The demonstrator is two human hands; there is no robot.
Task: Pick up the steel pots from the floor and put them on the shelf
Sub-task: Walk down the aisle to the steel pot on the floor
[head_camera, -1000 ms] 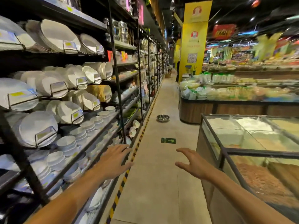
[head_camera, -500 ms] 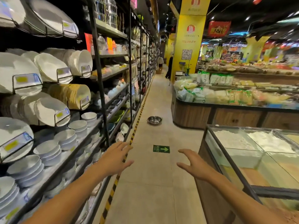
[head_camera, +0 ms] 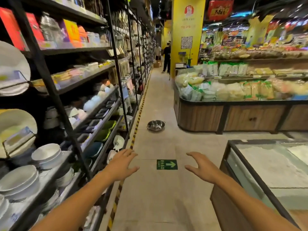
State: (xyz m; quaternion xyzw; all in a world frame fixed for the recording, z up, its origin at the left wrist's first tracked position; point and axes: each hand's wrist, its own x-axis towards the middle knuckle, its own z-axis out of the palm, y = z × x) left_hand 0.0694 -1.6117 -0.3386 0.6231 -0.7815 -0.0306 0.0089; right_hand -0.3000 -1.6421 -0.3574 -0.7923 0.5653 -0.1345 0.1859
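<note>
a: so where's the steel pot (head_camera: 155,125) from the green exit sticker (head_camera: 167,164)?

b: straight beyond it up the aisle floor (head_camera: 156,194), a shade to its left, well apart from both hands. it sits upright, small handles out to either side, so its long axis runs across the aisle.

a: and the hands?

b: left hand (head_camera: 122,165) just left of the sticker, right hand (head_camera: 200,167) just right of it, both empty, fingers spread wide, palms down. the left looks slightly nearer the pot, i'd judge.

a: anything blocking?

b: no, bare floor past the sticker. the black shelf (head_camera: 103,112) of bowls stands left of it behind yellow-black floor tape (head_camera: 135,129), a wooden produce counter (head_camera: 233,117) beyond on the right, a glass-topped bin (head_camera: 260,165) close right.
</note>
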